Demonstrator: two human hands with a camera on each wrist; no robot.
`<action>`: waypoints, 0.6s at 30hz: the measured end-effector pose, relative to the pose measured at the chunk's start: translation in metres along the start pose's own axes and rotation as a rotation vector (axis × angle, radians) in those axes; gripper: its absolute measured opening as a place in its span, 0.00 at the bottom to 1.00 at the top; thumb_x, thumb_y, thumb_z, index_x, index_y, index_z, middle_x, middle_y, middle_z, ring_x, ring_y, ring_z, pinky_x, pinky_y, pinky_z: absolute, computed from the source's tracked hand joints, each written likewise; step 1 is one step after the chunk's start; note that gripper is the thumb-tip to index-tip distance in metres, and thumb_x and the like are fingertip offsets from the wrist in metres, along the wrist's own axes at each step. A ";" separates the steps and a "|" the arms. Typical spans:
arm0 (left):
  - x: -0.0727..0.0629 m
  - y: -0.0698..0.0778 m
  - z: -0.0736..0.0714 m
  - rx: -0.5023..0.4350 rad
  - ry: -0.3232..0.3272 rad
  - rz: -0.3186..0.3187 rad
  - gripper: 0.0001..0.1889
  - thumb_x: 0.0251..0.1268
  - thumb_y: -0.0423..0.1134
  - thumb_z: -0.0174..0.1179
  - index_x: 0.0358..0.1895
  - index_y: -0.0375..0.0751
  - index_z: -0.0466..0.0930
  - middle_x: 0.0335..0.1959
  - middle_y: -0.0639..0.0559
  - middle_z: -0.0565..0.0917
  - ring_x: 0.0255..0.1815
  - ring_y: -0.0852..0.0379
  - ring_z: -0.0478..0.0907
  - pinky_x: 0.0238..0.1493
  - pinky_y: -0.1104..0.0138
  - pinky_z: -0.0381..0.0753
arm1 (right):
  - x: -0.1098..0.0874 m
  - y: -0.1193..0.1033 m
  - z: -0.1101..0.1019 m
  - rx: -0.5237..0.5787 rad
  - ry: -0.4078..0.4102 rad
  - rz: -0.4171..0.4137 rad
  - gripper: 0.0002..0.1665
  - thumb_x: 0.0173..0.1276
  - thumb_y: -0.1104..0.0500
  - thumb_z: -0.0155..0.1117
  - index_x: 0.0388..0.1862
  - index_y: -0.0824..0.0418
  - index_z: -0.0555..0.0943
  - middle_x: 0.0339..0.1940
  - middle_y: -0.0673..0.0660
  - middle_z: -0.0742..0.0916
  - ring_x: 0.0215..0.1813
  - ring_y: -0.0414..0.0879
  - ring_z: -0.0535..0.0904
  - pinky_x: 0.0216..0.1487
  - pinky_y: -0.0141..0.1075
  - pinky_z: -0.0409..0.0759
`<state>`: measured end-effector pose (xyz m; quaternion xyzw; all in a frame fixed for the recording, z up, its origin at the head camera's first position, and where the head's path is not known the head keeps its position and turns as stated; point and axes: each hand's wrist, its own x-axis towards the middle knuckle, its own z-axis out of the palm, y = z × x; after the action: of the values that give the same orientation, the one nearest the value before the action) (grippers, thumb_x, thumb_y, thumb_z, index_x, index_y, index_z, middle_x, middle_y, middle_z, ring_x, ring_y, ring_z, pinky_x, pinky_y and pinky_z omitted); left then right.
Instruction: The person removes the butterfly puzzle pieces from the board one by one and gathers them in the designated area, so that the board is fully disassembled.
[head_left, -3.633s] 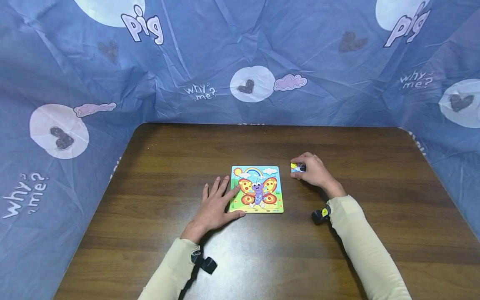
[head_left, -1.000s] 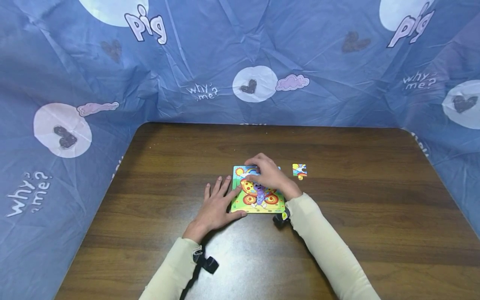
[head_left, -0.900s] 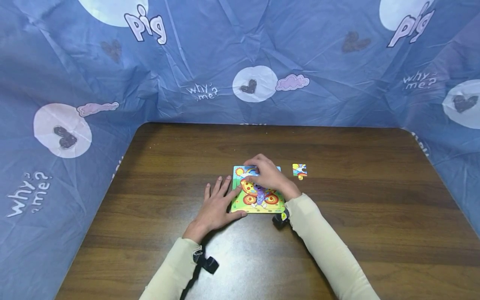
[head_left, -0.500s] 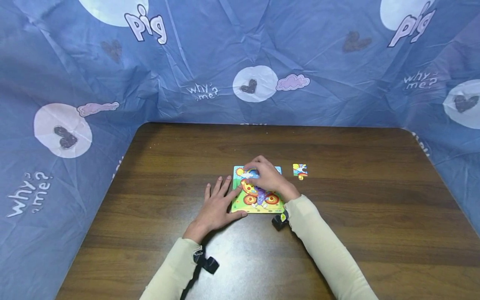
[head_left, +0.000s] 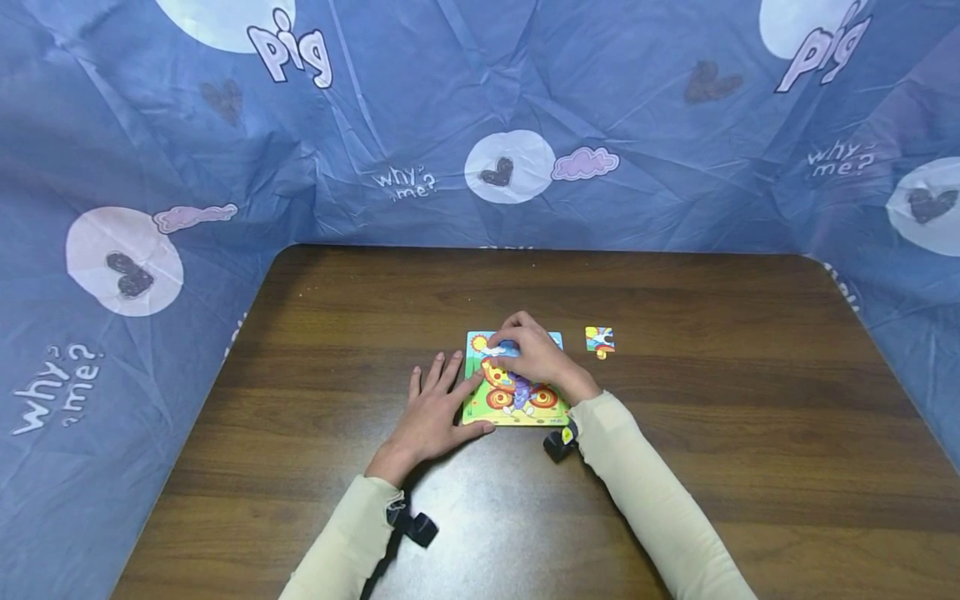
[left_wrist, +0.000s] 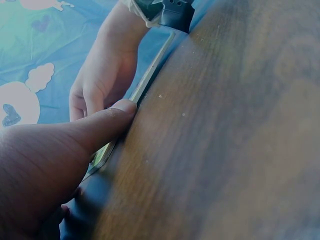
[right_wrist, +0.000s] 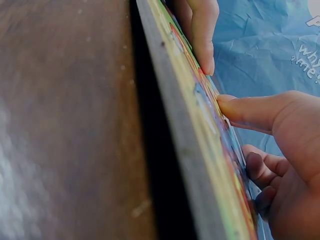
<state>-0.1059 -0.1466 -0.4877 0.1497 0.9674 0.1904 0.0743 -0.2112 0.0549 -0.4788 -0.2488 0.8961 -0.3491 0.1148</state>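
A square jigsaw board with a butterfly, sun and rainbow lies flat on the table. My left hand rests at its left side with the fingers spread, the forefinger on the picture and the thumb along the near edge. Over the upper middle of the picture, my right hand pinches at a puzzle piece between thumb and bent fingers. Most of that piece is hidden by the hand. In the right wrist view, the right thumb touches the board's face. A loose puzzle piece lies right of the board.
The brown wooden table extends around the board on all sides. A blue printed cloth stands behind it and along both sides. Black cameras hang at the wrists, low over the table.
My right hand has let go of the loose piece on the table and moved left onto the board. Over the last second it has shifted only slightly. The left hand keeps its place.
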 end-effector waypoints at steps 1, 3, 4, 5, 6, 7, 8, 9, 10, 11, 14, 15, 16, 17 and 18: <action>0.000 0.000 0.000 0.001 0.001 0.001 0.42 0.62 0.67 0.60 0.77 0.57 0.62 0.83 0.41 0.50 0.84 0.36 0.41 0.78 0.34 0.39 | 0.000 0.000 0.000 0.000 0.005 -0.003 0.17 0.67 0.53 0.70 0.53 0.55 0.86 0.59 0.60 0.76 0.58 0.55 0.75 0.63 0.51 0.75; 0.000 0.000 0.000 0.004 0.001 0.001 0.42 0.62 0.68 0.60 0.77 0.57 0.62 0.83 0.41 0.50 0.84 0.36 0.41 0.78 0.34 0.39 | 0.001 0.001 0.001 -0.002 0.010 -0.008 0.16 0.67 0.53 0.70 0.52 0.56 0.87 0.59 0.60 0.76 0.58 0.55 0.75 0.63 0.51 0.75; 0.000 0.000 0.000 0.006 0.000 0.000 0.42 0.62 0.68 0.60 0.77 0.57 0.62 0.83 0.41 0.50 0.84 0.36 0.41 0.78 0.34 0.39 | 0.001 0.001 0.001 0.000 0.010 -0.008 0.15 0.67 0.53 0.70 0.51 0.56 0.87 0.59 0.61 0.76 0.58 0.55 0.75 0.63 0.51 0.75; 0.000 0.000 0.000 0.006 0.000 0.000 0.42 0.62 0.68 0.60 0.77 0.57 0.62 0.83 0.42 0.50 0.84 0.36 0.41 0.78 0.34 0.40 | 0.002 0.001 0.001 -0.002 0.009 -0.003 0.15 0.67 0.53 0.70 0.50 0.55 0.87 0.59 0.60 0.76 0.58 0.55 0.76 0.63 0.51 0.75; 0.000 0.000 0.000 0.007 0.001 0.001 0.42 0.62 0.68 0.59 0.77 0.57 0.62 0.83 0.42 0.51 0.84 0.36 0.41 0.78 0.34 0.40 | 0.002 0.001 0.001 -0.008 0.008 -0.001 0.14 0.67 0.53 0.70 0.50 0.55 0.86 0.60 0.60 0.76 0.59 0.55 0.76 0.63 0.51 0.75; 0.001 0.000 0.000 0.007 0.000 0.000 0.42 0.62 0.68 0.59 0.77 0.58 0.62 0.83 0.42 0.50 0.84 0.36 0.41 0.78 0.34 0.40 | 0.003 0.001 0.001 -0.016 0.009 0.002 0.14 0.66 0.52 0.70 0.49 0.54 0.86 0.60 0.60 0.76 0.59 0.55 0.76 0.62 0.52 0.75; 0.001 0.000 0.000 0.009 0.000 0.000 0.42 0.62 0.68 0.59 0.77 0.58 0.62 0.83 0.42 0.51 0.84 0.36 0.41 0.78 0.34 0.40 | 0.003 0.001 0.001 -0.026 0.008 0.005 0.13 0.66 0.52 0.70 0.48 0.54 0.86 0.60 0.59 0.76 0.59 0.55 0.76 0.62 0.52 0.75; 0.001 0.000 0.000 0.010 -0.001 -0.001 0.42 0.62 0.68 0.59 0.77 0.58 0.62 0.83 0.42 0.50 0.85 0.37 0.41 0.78 0.34 0.40 | 0.004 0.001 0.001 -0.035 0.008 0.007 0.13 0.66 0.52 0.70 0.47 0.53 0.86 0.61 0.59 0.76 0.59 0.55 0.76 0.61 0.52 0.75; 0.001 0.000 0.000 0.008 0.000 -0.001 0.42 0.62 0.68 0.59 0.77 0.58 0.62 0.83 0.42 0.50 0.85 0.36 0.41 0.78 0.34 0.40 | 0.004 0.002 0.000 -0.048 0.011 0.006 0.12 0.66 0.51 0.70 0.46 0.52 0.86 0.61 0.59 0.77 0.59 0.56 0.77 0.61 0.52 0.75; 0.001 0.000 0.000 0.007 0.000 -0.001 0.42 0.62 0.68 0.60 0.77 0.58 0.62 0.83 0.42 0.51 0.85 0.37 0.41 0.78 0.34 0.40 | 0.004 0.002 0.000 -0.061 0.014 0.005 0.12 0.65 0.51 0.70 0.46 0.52 0.85 0.61 0.59 0.77 0.59 0.56 0.77 0.60 0.52 0.75; 0.001 0.000 0.000 0.004 0.001 0.001 0.42 0.61 0.69 0.60 0.77 0.59 0.62 0.83 0.42 0.51 0.85 0.36 0.41 0.78 0.34 0.41 | 0.006 0.002 0.000 -0.080 0.019 0.004 0.11 0.64 0.50 0.71 0.44 0.50 0.84 0.62 0.59 0.77 0.59 0.56 0.78 0.59 0.52 0.76; 0.001 0.000 0.000 0.002 0.001 0.001 0.42 0.61 0.68 0.60 0.77 0.59 0.62 0.83 0.42 0.51 0.85 0.36 0.41 0.78 0.34 0.40 | 0.006 0.002 0.001 -0.083 0.020 0.003 0.12 0.64 0.49 0.71 0.44 0.50 0.84 0.62 0.59 0.77 0.59 0.56 0.78 0.59 0.52 0.76; 0.001 0.000 0.000 0.002 0.000 0.001 0.42 0.61 0.68 0.60 0.77 0.59 0.62 0.83 0.42 0.51 0.85 0.36 0.41 0.78 0.34 0.40 | 0.006 0.003 0.001 -0.086 0.021 0.003 0.12 0.63 0.49 0.71 0.43 0.50 0.83 0.62 0.59 0.77 0.59 0.56 0.78 0.58 0.52 0.76; 0.001 -0.001 0.000 0.003 -0.001 0.001 0.42 0.61 0.68 0.60 0.77 0.59 0.62 0.83 0.42 0.51 0.85 0.36 0.41 0.78 0.34 0.40 | 0.006 0.003 0.001 -0.084 0.020 0.005 0.12 0.63 0.48 0.71 0.43 0.49 0.83 0.62 0.58 0.77 0.59 0.56 0.77 0.58 0.52 0.76; 0.001 -0.001 0.000 0.003 -0.002 0.001 0.42 0.61 0.68 0.60 0.77 0.59 0.62 0.83 0.42 0.51 0.85 0.36 0.41 0.78 0.34 0.40 | 0.007 0.003 0.001 -0.086 0.019 0.005 0.13 0.63 0.48 0.71 0.43 0.49 0.83 0.62 0.58 0.76 0.59 0.56 0.77 0.58 0.52 0.76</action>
<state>-0.1069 -0.1471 -0.4879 0.1505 0.9675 0.1888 0.0750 -0.2175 0.0528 -0.4822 -0.2480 0.9119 -0.3124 0.0965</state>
